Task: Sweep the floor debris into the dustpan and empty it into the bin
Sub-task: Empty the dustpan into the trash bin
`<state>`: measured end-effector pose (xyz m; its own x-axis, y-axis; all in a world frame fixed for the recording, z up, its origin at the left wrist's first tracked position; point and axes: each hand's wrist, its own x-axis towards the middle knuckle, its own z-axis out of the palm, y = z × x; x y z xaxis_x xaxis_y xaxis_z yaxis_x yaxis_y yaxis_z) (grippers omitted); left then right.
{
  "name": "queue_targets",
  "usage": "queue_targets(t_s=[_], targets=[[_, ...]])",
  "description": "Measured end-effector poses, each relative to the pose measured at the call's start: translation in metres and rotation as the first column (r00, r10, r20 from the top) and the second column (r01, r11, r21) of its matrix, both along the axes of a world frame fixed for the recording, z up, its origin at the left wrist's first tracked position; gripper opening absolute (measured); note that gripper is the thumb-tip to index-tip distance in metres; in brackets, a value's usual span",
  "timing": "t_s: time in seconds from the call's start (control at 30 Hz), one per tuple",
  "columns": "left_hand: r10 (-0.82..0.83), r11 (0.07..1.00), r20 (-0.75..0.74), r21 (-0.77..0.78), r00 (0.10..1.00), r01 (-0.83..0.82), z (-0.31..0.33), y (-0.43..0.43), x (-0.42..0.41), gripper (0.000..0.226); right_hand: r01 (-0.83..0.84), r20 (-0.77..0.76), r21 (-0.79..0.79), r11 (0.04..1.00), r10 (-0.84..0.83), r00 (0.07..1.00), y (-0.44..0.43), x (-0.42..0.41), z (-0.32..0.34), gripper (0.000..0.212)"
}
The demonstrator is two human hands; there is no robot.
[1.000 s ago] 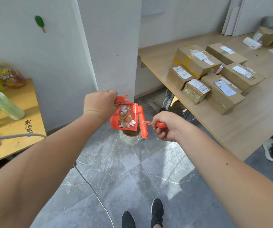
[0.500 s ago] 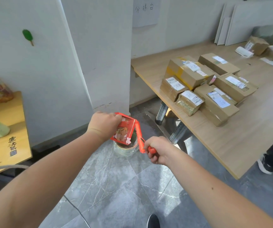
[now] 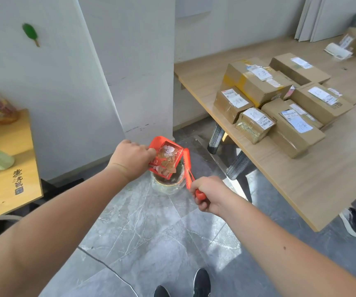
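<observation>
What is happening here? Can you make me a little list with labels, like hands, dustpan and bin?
left hand: holds the dustpan, tilted over the bin
right hand: grips the brush by its handle
brush: right beside the dustpan's right edge
dustpan: red, tipped, scraps inside
bin: on the floor, under the dustpan
table: on the right, with boxes on it

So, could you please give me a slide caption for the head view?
Left hand holds the debris-filled red dustpan tilted over the bin; right hand holds the brush.
</observation>
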<state>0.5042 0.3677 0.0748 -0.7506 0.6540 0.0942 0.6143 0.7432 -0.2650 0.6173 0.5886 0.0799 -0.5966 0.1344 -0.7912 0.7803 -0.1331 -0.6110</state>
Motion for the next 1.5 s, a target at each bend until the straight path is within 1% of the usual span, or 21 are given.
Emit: queue_targets(t_s=[0.23,0.5,0.73,0.87,0.97,1.1,1.2,1.4,1.5], targets=[[-0.033,0.997,-0.018,0.067,0.999,0.035,0.0,-0.015,0.003,0.031,0.007,-0.01,-0.037,0.999,-0.007,1.0,-0.005,0.001,-0.006,0.022],[-0.056,0.996,-0.033,0.069,0.998,0.058,-0.002,-0.032,0.015,0.031,-0.021,-0.014,-0.014,1.0,0.021,1.0,-0.011,0.015,-0.009,0.02],[-0.014,0.996,-0.015,0.086,1.0,0.015,-0.013,-0.051,0.032,0.039,-0.03,-0.007,-0.01,1.0,0.03,1.0,-0.015,0.026,-0.01,0.019],[0.055,0.994,0.001,0.096,0.998,-0.055,-0.024,-0.057,0.041,0.044,-0.019,0.014,-0.019,1.0,0.019,1.0,-0.02,0.023,-0.016,0.021],[0.058,0.992,0.003,0.111,0.998,-0.058,-0.031,-0.065,0.048,0.041,-0.025,0.007,-0.016,1.0,0.025,1.0,-0.024,0.024,-0.019,0.024],[0.056,0.987,-0.007,0.15,0.998,-0.055,-0.04,-0.075,0.06,0.034,-0.032,0.007,-0.008,0.999,0.032,0.999,-0.027,0.03,-0.023,0.021],[0.05,0.992,0.045,0.115,0.998,-0.055,-0.047,-0.076,0.07,0.03,-0.032,0.009,-0.016,0.999,0.032,0.999,-0.03,0.031,-0.026,0.021],[0.013,0.995,0.144,0.094,0.989,-0.027,-0.056,-0.076,0.085,0.034,-0.037,0.018,-0.017,0.999,0.038,0.999,-0.038,0.03,-0.026,0.02],[0.045,0.998,0.189,0.026,0.981,-0.051,-0.053,-0.074,0.091,0.027,-0.033,0.02,-0.024,0.999,0.034,0.999,-0.04,0.03,-0.026,0.02]])
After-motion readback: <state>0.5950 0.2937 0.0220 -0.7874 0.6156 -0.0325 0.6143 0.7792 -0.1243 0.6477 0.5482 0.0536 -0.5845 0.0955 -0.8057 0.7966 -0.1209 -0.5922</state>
